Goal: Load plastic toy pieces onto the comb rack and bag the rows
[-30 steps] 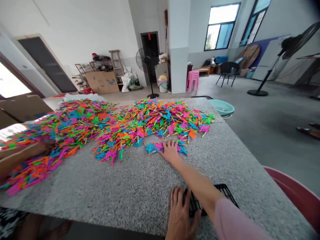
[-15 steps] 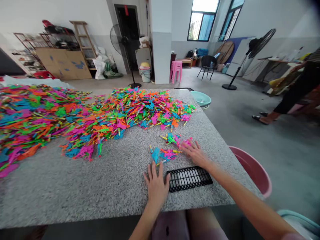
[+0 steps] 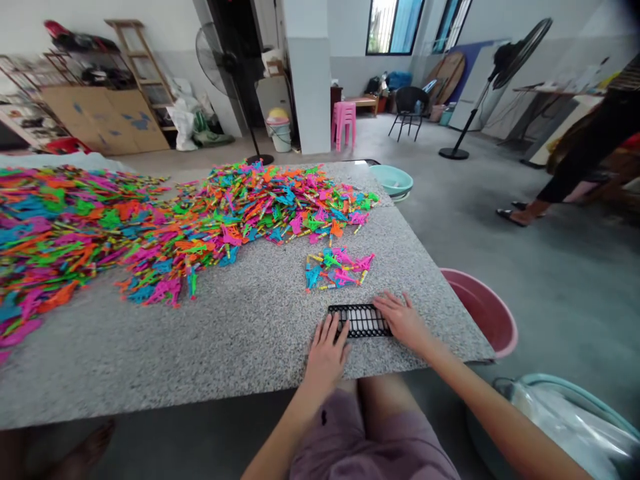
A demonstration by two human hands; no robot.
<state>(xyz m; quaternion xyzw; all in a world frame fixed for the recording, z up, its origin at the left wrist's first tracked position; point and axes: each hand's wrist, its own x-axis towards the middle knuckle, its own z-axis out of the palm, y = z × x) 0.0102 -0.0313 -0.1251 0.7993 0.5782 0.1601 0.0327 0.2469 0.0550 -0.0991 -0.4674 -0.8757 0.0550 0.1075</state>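
A black plastic lattice rack [image 3: 364,321] with rows of narrow slots lies flat on the speckled grey table [image 3: 240,340], close to its front edge. My left hand [image 3: 327,350] rests at the rack's left end, fingers stretched and touching it. At the opposite end, my right hand [image 3: 403,320] lies with its fingers extended over the right edge. Just beyond the rack sits a small cluster of bright plastic toy pieces [image 3: 336,268] in pink, blue, green and orange, with yellow-banded sticks; neither hand touches it.
A large heap of the same colourful pieces [image 3: 270,203] spreads across the table's back and left. A pink basin [image 3: 505,327] and a teal basin [image 3: 393,179] stand beyond the right edge. Plastic bags [image 3: 565,427] fill a tub at lower right. Another person's legs [image 3: 560,180] show farther right.
Both hands have moved from beside and over the small cluster onto the rack's two ends. The cluster is now bunched more tightly together. The whole view has shifted somewhat.
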